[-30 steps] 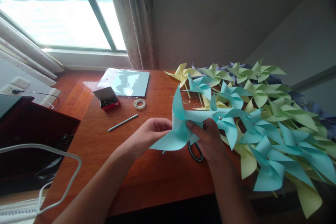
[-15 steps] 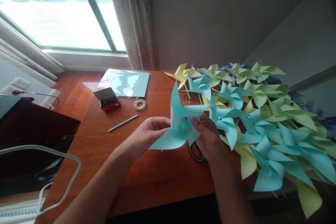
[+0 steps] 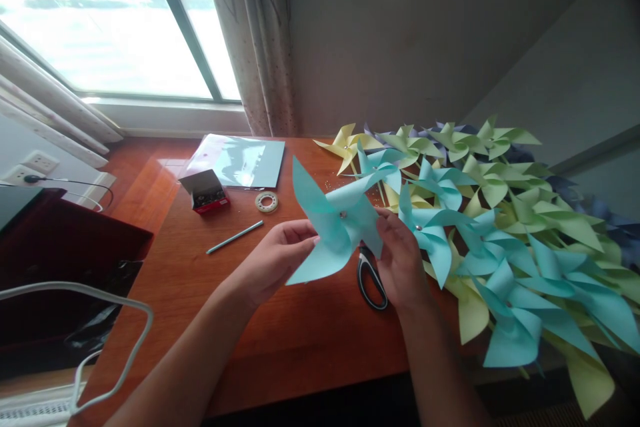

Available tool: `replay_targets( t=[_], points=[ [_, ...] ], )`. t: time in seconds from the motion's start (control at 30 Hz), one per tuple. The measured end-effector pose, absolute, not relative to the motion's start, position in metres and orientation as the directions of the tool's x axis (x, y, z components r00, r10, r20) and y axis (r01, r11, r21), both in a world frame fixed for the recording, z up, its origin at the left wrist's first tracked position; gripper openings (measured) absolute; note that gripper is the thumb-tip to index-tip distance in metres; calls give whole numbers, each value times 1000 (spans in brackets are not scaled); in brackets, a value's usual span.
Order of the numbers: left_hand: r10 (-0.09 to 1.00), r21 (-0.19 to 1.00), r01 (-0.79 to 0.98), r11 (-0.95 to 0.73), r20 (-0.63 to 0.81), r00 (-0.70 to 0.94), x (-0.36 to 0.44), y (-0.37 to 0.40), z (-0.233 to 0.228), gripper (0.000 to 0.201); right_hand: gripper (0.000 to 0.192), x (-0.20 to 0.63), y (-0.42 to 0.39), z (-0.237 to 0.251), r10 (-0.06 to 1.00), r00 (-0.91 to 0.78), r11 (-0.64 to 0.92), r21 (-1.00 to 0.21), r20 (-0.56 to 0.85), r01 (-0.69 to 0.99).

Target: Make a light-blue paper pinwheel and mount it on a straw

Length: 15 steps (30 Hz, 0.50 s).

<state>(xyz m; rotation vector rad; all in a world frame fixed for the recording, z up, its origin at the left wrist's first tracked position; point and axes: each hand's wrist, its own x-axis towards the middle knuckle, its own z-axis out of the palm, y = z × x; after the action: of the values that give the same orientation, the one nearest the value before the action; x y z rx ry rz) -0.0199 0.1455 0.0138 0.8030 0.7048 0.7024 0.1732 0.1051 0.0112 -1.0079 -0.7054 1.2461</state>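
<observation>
A light blue paper pinwheel with a shiny pin at its centre is held up over the wooden table between both hands. My left hand is closed on its left side, the fingers partly hidden behind the paper. On the right, my right hand pinches the edge of a blade. Black-and-grey scissors lie beneath, their blades covered by the pinwheel. To the left, a pale blue paper stick rests on the table.
Many finished-looking pinwheels in blue, green, yellow and purple crowd the right side. Left of centre are a tape roll, an open red box of small dark pieces and a plastic sleeve of blue paper. A white cable loops at left.
The pinwheel has turned and tilted, its upper blade swinging left and its centre shifting slightly up and left. My right fingers have moved to the blade's outer edge. More of the scissors shows.
</observation>
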Motion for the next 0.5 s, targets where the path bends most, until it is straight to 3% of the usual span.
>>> replay_targets(
  t=[0.27, 0.37, 0.5],
  points=[
    [853, 780, -426, 459, -253, 456, -16, 145, 16, 21, 30, 176, 110, 7, 922, 365, 53, -893, -129, -448],
    [910, 780, -490, 390, -246, 332, -15, 146, 17, 28, 29, 174, 108, 7, 954, 273, -22, -938, -123, -347],
    [942, 795, -516, 319, -205, 267, -14, 147, 14, 26, 30, 168, 104, 8, 993, 16, -107, -965, -115, -241]
  ],
)
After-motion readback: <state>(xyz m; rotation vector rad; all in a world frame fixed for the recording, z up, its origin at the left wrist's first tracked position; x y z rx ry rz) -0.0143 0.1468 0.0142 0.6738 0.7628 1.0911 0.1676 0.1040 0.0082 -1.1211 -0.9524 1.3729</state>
